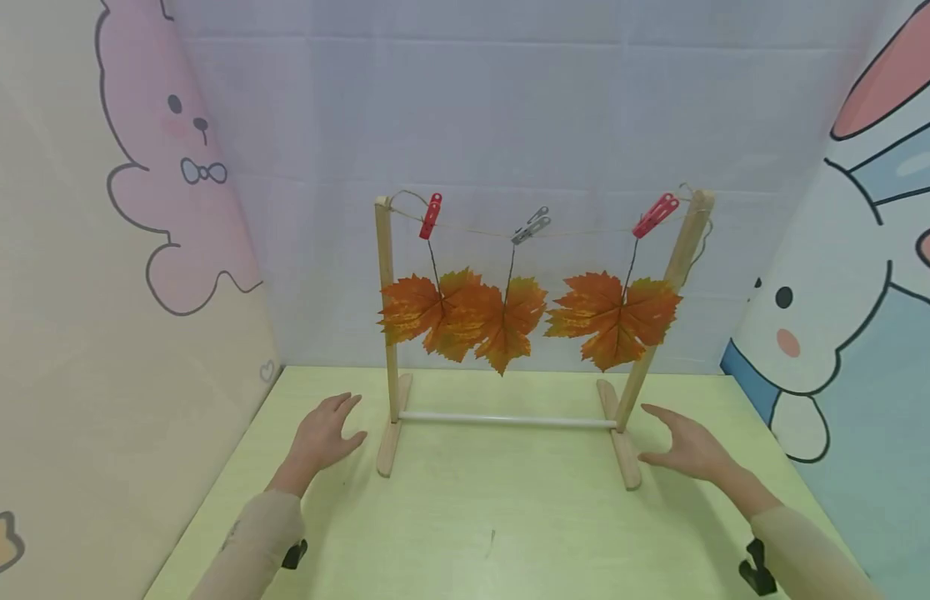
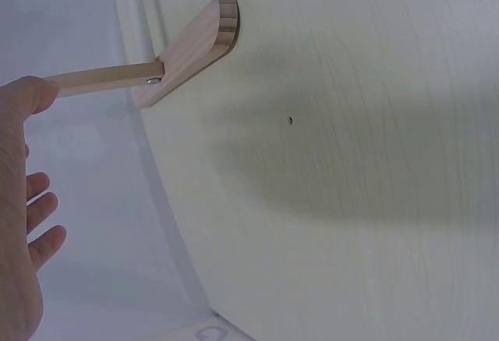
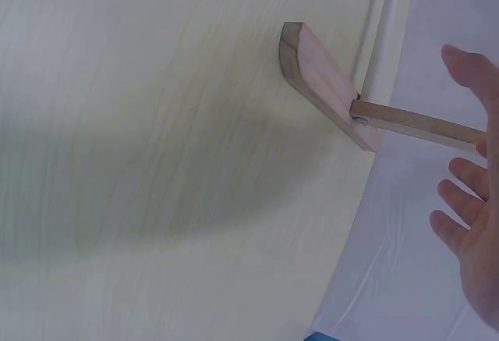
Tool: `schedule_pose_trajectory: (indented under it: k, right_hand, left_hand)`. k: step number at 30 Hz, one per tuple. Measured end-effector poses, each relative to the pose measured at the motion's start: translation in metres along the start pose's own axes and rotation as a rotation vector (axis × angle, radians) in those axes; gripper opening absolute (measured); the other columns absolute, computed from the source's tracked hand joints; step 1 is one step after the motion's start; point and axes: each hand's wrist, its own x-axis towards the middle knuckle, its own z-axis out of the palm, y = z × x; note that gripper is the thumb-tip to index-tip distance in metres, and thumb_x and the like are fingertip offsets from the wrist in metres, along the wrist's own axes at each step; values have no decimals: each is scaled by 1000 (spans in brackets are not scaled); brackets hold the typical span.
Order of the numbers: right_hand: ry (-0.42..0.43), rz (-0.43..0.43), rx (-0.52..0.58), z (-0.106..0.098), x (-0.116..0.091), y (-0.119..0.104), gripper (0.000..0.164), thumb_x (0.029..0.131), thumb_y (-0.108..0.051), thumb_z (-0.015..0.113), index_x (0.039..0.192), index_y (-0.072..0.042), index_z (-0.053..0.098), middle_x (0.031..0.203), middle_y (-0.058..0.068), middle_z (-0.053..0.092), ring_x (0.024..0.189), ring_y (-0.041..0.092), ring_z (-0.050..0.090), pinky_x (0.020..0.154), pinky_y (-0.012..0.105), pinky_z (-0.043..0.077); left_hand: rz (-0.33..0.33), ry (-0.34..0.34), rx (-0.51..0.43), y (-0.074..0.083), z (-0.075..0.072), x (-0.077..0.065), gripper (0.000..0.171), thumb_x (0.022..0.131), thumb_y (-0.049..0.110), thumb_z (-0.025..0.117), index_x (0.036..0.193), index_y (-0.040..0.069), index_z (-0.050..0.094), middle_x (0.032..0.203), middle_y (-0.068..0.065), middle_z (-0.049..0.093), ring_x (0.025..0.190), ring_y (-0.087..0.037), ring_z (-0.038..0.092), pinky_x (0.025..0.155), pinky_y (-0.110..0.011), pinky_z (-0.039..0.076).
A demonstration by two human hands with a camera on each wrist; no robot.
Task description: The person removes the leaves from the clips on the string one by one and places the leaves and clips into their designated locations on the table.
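Note:
A wooden stand (image 1: 386,317) with two upright posts rises from the table, a string (image 1: 472,231) running between the post tops. Three orange artificial leaves hang from it: the left leaf (image 1: 412,307) by a red clothespin (image 1: 431,217), the middle leaf (image 1: 510,321) by a grey clothespin (image 1: 531,226), the right leaf (image 1: 615,321) by another red clothespin (image 1: 655,217). The left and middle leaves overlap. My left hand (image 1: 326,433), fingers relaxed and holding nothing, hovers left of the stand's left foot (image 2: 195,44). Opposite it, my right hand (image 1: 690,446) is likewise relaxed beside the right foot (image 3: 323,83).
A white rod (image 1: 510,419) joins the two posts low down. The pale yellow table (image 1: 510,517) bears a small dark mark (image 1: 491,537). Behind hangs a white cloth (image 1: 472,117); cartoon-printed panels (image 1: 75,333) stand at both sides.

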Motion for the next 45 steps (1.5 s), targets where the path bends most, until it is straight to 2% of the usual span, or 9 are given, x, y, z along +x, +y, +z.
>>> schedule_pose_trajectory:
  k: [8, 17, 25, 30, 37, 45]
  right_hand:
    - [6, 12, 25, -6, 3, -8, 78, 67, -38, 77, 125, 6, 48, 121, 28, 52, 109, 45, 49, 86, 57, 40]
    - [-3, 17, 55, -9, 10, -17, 72, 70, -31, 77, 124, 7, 49, 121, 27, 52, 110, 45, 48, 87, 58, 39]
    - [29, -29, 83, -13, 13, -29, 61, 72, -21, 76, 118, 10, 52, 116, 27, 56, 104, 44, 52, 84, 56, 41]
    - [48, -71, 77, -17, 18, -35, 56, 73, -21, 75, 116, 9, 55, 111, 24, 59, 98, 40, 56, 79, 53, 45]
    - [25, -97, 86, -23, 26, -46, 53, 74, -21, 74, 117, 5, 56, 112, 20, 60, 100, 37, 56, 79, 50, 47]
    - [45, -199, 104, -28, 34, -62, 52, 74, -18, 74, 117, 6, 57, 113, 19, 60, 96, 34, 59, 76, 46, 49]
  left_hand:
    - [-66, 25, -87, 3, -3, 2, 60, 74, 29, 71, 124, 2, 51, 121, -20, 54, 107, -38, 52, 79, -51, 46]
    - [-72, 71, -137, 9, -8, 5, 56, 73, 28, 73, 119, 2, 55, 113, -17, 59, 99, -35, 57, 77, -49, 47]
    - [-48, 82, -169, 17, -15, 9, 54, 72, 24, 75, 118, 3, 56, 107, -12, 62, 89, -28, 61, 68, -44, 49]
    - [-22, 95, -186, 20, -20, 15, 54, 71, 23, 76, 117, 4, 56, 104, -10, 62, 85, -25, 63, 64, -41, 49]
    - [29, 134, -178, 24, -36, 29, 54, 70, 19, 76, 117, 3, 56, 103, -10, 62, 80, -22, 63, 60, -39, 49]
    - [80, 200, -174, 28, -57, 46, 53, 70, 16, 76, 118, 5, 55, 101, -9, 63, 77, -21, 63, 55, -36, 48]
